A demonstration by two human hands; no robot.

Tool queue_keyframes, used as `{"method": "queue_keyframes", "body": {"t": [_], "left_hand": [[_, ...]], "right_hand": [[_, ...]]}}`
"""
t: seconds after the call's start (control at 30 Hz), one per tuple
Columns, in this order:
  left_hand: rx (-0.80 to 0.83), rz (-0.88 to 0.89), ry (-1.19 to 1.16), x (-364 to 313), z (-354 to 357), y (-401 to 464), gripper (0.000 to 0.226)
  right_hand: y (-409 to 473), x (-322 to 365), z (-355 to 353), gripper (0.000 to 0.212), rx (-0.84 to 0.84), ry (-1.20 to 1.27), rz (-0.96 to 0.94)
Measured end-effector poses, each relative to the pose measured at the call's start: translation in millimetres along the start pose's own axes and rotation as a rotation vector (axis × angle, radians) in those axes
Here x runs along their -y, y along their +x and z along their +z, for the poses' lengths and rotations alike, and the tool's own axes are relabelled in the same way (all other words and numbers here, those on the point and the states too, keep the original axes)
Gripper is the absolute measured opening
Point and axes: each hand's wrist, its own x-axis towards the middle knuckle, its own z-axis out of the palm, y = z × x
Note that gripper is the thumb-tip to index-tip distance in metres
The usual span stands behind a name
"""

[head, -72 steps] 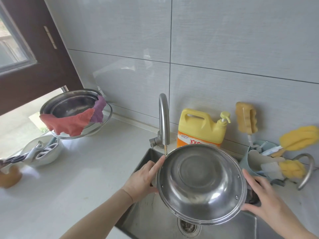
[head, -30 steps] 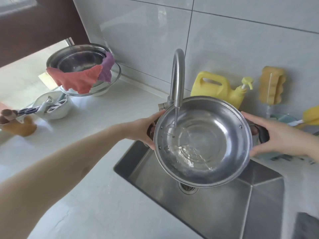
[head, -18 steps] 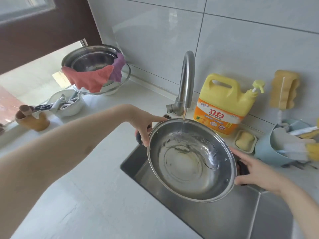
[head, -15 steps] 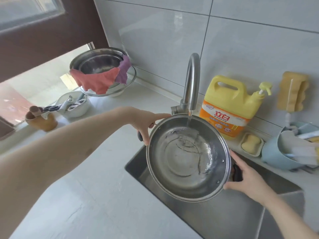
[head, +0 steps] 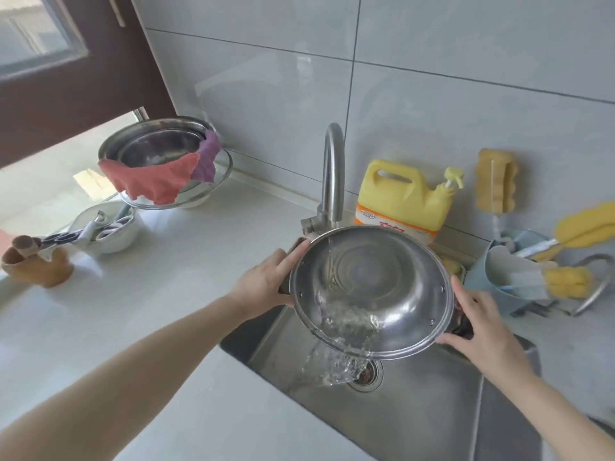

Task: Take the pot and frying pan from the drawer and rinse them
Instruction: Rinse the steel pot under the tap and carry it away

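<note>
The pot (head: 369,291) is held over the sink (head: 432,410), tipped toward the person, so the rinse water runs over its near rim and falls just beside the drain (head: 366,377). The left hand (head: 263,284) holds the left side handle: its fingers (head: 293,257) lie long and close together along the rim, thumb under the dark handle, so it is gripping, not only touching. The right hand (head: 479,324) holds the right handle (head: 462,327); its fingers wrap the handle from outside, the thumb side is hidden behind the pot, so how tight I cannot tell. Tap (head: 332,174) is running, the thin stream lands inside the pot, near the left fingers. Risks, in my judgement: the steel and handles are wet, so w/ more tilt the pot can slip from the right hand, which sits more low & at the edge; also the water can splash over the sink front onto the counter (head: 159,294) if it is poured too quick. Beyond the left fingertips the pot rim is close to the tap base, so a swing may knock it. Writing: the yellow detergent bottle (head: 402,197), behind the pot, has an orange label, but the pot covers most of it; only small white marks show, not readable. No other text visible. Frying pan is not in view.
</note>
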Motion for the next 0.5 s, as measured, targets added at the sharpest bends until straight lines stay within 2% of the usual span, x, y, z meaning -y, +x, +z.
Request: {"method": "queue_keyframes", "body": {"t": [0.1, 0.27, 0.33, 0.43, 0.5], "left_hand": [[-0.225, 0.121, 0.034, -12, -2, -5, 0.137], [-0.395, 0.276, 0.058, -26, -26, 0, 0.130], [-0.450, 0.341, 0.055, -35, -40, 3, 0.125], [-0.554, 0.409, 0.061, -53, -63, 5, 0.126], [-0.618, 0.452, 0.076, -64, -75, 6, 0.118]], "right_hand": [[-11, 7, -19, 0.140, -0.073, -0.086, -0.075], [-26, 20, -52, 0.145, -0.309, -0.225, -0.186], [-30, 28, -71, 0.135, -0.415, -0.279, -0.256], [-35, 39, -99, 0.100, -0.524, -0.355, -0.394], [-38, 48, -117, 0.096, -0.572, -0.392, -0.392]]}}
